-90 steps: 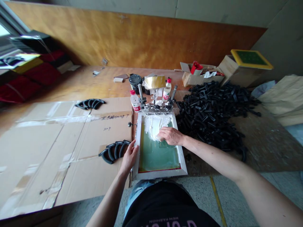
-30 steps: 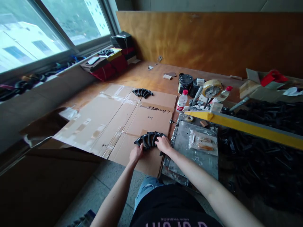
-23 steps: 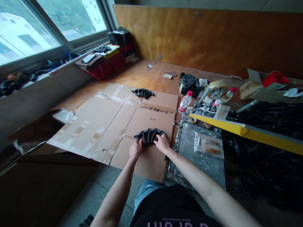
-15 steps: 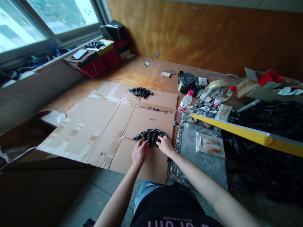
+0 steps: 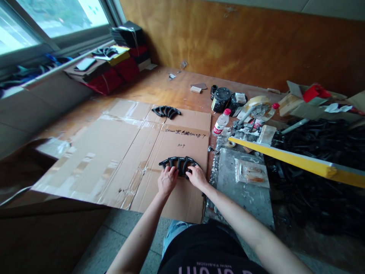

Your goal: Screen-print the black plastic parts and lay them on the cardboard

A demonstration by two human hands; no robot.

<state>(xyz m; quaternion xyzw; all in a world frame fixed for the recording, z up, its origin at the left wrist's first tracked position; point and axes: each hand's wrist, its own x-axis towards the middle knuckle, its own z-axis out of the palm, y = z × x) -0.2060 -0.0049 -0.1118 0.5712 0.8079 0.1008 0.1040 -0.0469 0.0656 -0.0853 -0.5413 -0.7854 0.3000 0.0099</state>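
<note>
Several black curved pieces [image 5: 180, 163] lie side by side in a fan on the flattened cardboard [image 5: 182, 150]. My left hand [image 5: 167, 180] has its bent fingers on the lower ends of the pieces at the left of the fan. At the right end, the fingers of my right hand [image 5: 196, 177] are closed round the lower ends of other pieces. My fingers partly hide those ends. Farther back on the cardboard lies a second, similar fan of black pieces [image 5: 166, 111].
A red-capped bottle [image 5: 221, 122] and black tins [image 5: 221, 99] stand right of the cardboard. A yellow bar [image 5: 279, 155] crosses above a grey board [image 5: 242, 198]. Black pieces are heaped at the far right [image 5: 327, 152]. Dark red stacks [image 5: 108, 80] sit by the window.
The separate piece at the left end now sits against the others in the fan. My left hand has moved slightly with it. The view has shifted a little.
</note>
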